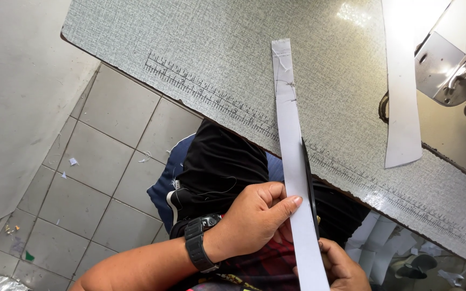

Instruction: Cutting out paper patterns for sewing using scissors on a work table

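My left hand [254, 215], with a black watch on its wrist, pinches a long white fabric strip [289, 124] near the table's front edge. The strip runs from my lap up onto the grey patterned table [200, 48]. My right hand [343, 267] sits at the bottom, partly hidden by the strip, and holds black scissors [309, 183] whose blade lies along the strip's right edge.
A second white strip [403, 86] lies on the table toward the sewing machine's metal plate and presser foot [449, 70] at the upper right. A ruler scale is marked along the table edge [206, 94]. Grey tiled floor with scraps [98, 178] is at left; white scraps [384, 242] lie under the table.
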